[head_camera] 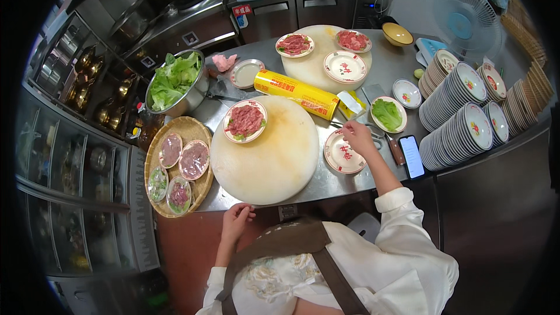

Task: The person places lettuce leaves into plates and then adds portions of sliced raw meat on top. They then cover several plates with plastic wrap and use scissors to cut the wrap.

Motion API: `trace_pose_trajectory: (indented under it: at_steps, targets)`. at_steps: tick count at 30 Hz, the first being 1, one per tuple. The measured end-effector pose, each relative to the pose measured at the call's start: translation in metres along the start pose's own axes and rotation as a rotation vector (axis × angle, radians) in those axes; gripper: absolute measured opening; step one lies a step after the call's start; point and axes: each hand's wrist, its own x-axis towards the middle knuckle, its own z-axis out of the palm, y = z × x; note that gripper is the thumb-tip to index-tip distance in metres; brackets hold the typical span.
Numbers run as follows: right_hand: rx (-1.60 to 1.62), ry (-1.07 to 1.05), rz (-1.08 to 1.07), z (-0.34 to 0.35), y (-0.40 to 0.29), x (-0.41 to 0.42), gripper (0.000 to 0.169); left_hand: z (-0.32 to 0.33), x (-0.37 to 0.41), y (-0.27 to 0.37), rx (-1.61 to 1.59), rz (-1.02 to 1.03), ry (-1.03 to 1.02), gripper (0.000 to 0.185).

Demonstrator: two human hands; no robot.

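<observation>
My right hand (356, 136) hangs over a white plate (339, 159) that bears red writing. Its fingers are drawn together, and whether anything is pinched in them is too small to see. Just beside it lie the handles of a pair of scissors (377, 142). My left hand (237, 220) is at the table's front edge, loosely curled with nothing visible in it. Before it lies a round white cutting board (280, 166). A plate of sliced raw meat (245, 120) on green leaves rests on the board's far left part. A yellow cling film box (297, 94) lies behind the board.
A woven tray (203, 175) at left holds several film-wrapped dishes. Behind it stands a steel bowl of lettuce (177, 74). At right are a lettuce plate (388, 114), a wooden-handled knife (396, 151), a phone (412, 157) and tall plate stacks (455, 135). A second board (302, 68) carries more plates.
</observation>
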Motion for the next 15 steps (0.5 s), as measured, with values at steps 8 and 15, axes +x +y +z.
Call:
trace_pose_trajectory:
  at_steps: [8, 15]
  targets:
    - [-0.568, -0.098, 0.515, -0.029, 0.028, -0.057, 0.025, -0.026, 0.017, 0.011, -0.063, -0.008, 0.053, 0.019]
    - [0.389, 0.162, 0.621, 0.01, 0.041, -0.085, 0.009, -0.049, 0.075, 0.022, -0.061, 0.092, -0.094, 0.019]
